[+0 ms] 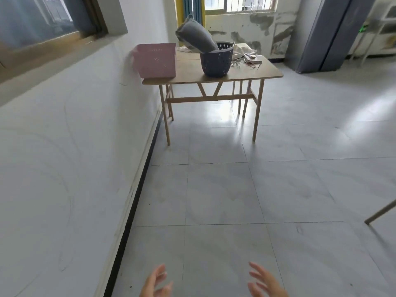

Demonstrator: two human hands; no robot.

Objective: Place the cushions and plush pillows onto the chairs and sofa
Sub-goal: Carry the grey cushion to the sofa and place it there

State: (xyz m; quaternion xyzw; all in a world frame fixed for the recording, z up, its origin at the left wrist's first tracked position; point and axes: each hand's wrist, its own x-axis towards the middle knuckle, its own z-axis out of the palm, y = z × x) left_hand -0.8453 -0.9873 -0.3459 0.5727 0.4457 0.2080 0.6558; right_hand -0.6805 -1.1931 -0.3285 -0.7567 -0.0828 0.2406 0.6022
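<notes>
A grey cushion (196,36) sticks up tilted out of a dark blue perforated basket (216,63) on a wooden table (252,71) ahead. A pink basket (156,61) stands at the table's left end; its contents are hidden. My left hand (157,282) and my right hand (264,282) are at the bottom edge of the view, both empty with fingers spread, far short of the table. No chair seat or sofa is in view.
A white wall with a dark skirting (132,211) runs along the left. Cloth and small items (246,57) lie on the table's far right. A grey door or cabinet (327,33) stands at the back right. A wooden furniture leg (381,213) juts in at the right edge.
</notes>
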